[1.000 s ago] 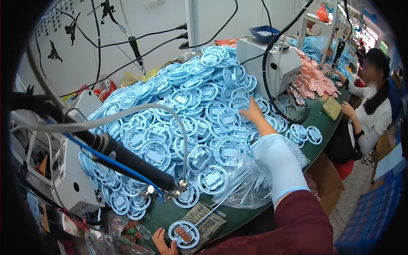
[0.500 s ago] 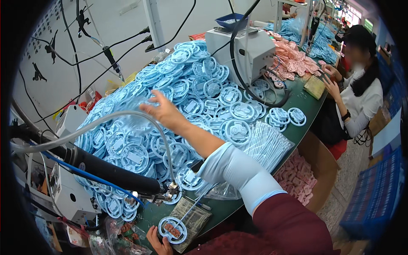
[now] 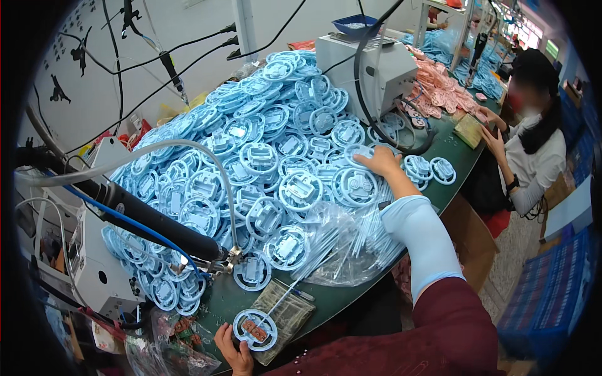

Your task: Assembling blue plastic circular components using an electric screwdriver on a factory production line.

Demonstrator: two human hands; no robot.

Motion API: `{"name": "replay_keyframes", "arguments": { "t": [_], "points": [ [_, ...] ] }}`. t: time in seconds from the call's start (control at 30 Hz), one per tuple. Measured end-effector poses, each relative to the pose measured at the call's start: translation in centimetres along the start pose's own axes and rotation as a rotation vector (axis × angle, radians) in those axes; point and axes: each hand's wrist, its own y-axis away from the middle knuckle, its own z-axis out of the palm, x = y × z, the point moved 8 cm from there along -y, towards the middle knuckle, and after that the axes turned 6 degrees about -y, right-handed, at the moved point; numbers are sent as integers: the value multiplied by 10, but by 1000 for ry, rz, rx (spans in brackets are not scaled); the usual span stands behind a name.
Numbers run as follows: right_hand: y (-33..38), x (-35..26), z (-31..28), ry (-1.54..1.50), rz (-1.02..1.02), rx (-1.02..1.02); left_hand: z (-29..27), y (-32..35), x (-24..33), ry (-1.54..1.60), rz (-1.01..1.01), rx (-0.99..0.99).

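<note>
Showing bright, even light; glaring white at upper right, perhaps from a window (image 3: 528,26); glinting off a clear plastic bag (image 3: 338,266) at lower center; curving and blackening toward the rim.

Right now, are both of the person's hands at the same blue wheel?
No, the left hand is at the wheel with a brown insert, while the right hand is at the blue pile.

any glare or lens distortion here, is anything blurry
Head view, distortion: the dark green table edge bows; head view, glare: highlights on the clear plastic bag, bright patch washed out upper right; head view, blur: the white-clad co-worker's face, while the bare right hand looks fairly sharp.
</note>
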Motion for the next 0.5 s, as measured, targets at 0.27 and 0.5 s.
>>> {"name": "replay_keyframes", "arguments": {
  "t": [0.27, 0.5],
  "points": [
    [26, -118, -5, -211, -476, 389, 1, -3, 3, 1, 15, 6],
    [85, -260, -28, -728, -779, 500, 0, -3, 4, 0, 25, 12]
  ]
}}
